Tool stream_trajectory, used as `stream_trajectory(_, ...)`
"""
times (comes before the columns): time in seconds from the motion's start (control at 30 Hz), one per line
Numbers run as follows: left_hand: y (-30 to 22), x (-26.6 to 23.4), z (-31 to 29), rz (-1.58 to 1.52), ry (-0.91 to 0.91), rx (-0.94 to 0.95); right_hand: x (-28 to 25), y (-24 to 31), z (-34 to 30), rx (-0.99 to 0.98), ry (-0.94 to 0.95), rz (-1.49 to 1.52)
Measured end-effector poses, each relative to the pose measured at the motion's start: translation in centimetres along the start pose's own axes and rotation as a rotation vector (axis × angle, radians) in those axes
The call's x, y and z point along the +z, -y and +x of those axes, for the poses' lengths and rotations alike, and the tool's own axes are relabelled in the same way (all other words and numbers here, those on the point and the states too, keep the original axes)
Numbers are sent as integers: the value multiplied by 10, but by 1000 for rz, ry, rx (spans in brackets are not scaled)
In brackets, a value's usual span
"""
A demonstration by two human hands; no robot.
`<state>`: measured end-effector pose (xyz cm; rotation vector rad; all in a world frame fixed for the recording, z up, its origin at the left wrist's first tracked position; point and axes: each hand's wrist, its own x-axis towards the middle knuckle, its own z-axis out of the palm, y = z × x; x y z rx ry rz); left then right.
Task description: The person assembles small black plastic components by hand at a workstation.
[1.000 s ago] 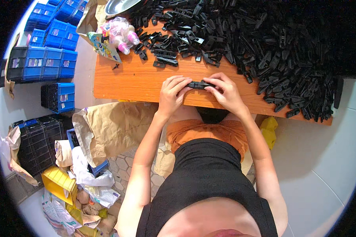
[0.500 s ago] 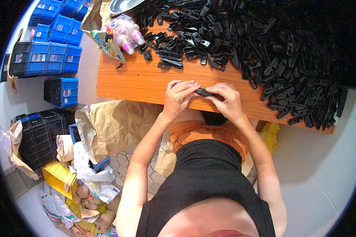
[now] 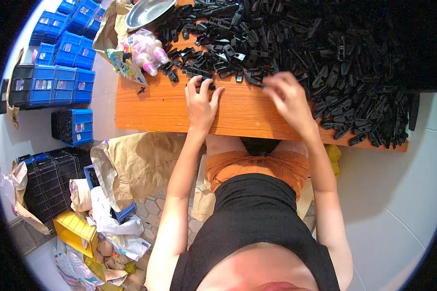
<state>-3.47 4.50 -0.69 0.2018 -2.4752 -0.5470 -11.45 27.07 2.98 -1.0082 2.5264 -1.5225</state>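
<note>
My left hand (image 3: 200,104) is over the wooden table with its fingers apart, the thumb spread from the forefinger. Its fingertips are at a few black plastic parts (image 3: 197,73) near the pile's left front edge, partly covering them. Off to the right, my right hand (image 3: 291,102) is raised by the front edge of a large heap of black plastic parts (image 3: 320,53). Its fingertips are smeared by motion, so whether they hold anything cannot be seen. The parts look long and narrow, some with slots.
The orange-brown table (image 3: 155,109) also bears a metal bowl (image 3: 148,12) and a plastic bag of pink-capped bottles (image 3: 145,51) at far left. Blue crates (image 3: 58,85) stand at left. Brown paper (image 3: 138,165) and a yellow crate (image 3: 75,233) are below.
My hands, earlier together on a black plastic part at the table's front edge, have separated. The left moved forward to the pile's left front, the right forward and right to the heap.
</note>
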Motion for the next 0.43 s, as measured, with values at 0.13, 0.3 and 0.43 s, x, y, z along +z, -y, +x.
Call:
stream_trajectory(0.13, 0, 0, -9, -51, -57, -22, 21, -13, 29, 162, -102, -204)
stream_trajectory(0.3, -3, -21, -31, -105, -131, -95, 24, -15, 22, 62, -122, -368)
stream_trajectory(0.43, -8, -26, -50, -560, -139, -399, 2, 5, 9, 203, -69, -123)
